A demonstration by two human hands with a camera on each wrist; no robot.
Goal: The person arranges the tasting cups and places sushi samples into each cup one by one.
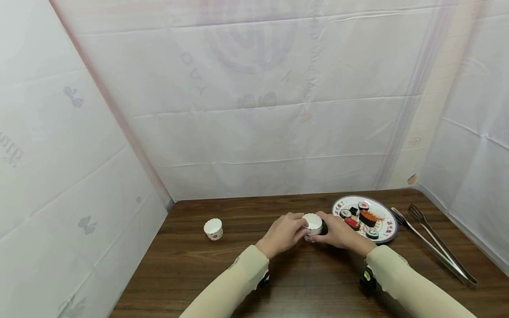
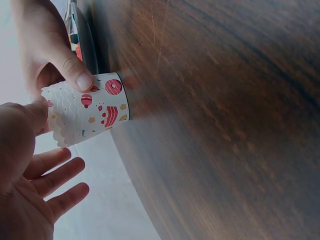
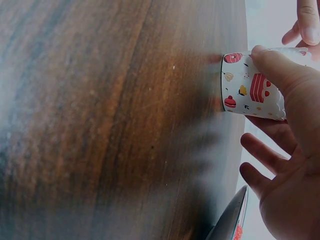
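Note:
Between my hands stand white paper baking cups (image 1: 313, 222), with scalloped rims layered one inside another and red cake prints on the side. My left hand (image 1: 284, 232) is at the rim, the thumb on the near edge in the left wrist view and the other fingers loosely spread. My right hand (image 1: 338, 230) grips the lower side, its thumb (image 3: 272, 62) pressed on the printed wall and fingers behind. The base is close over the wooden table (image 2: 215, 120). Another paper baking cup (image 1: 213, 229) stands upright at the left.
A round plate (image 1: 383, 232) bearing several sushi pieces (image 1: 367, 217) lies just beyond my right hand. Metal tongs (image 1: 441, 251) rest to its right near the table's right edge. White cloth walls (image 1: 254, 141) enclose the table's back and sides.

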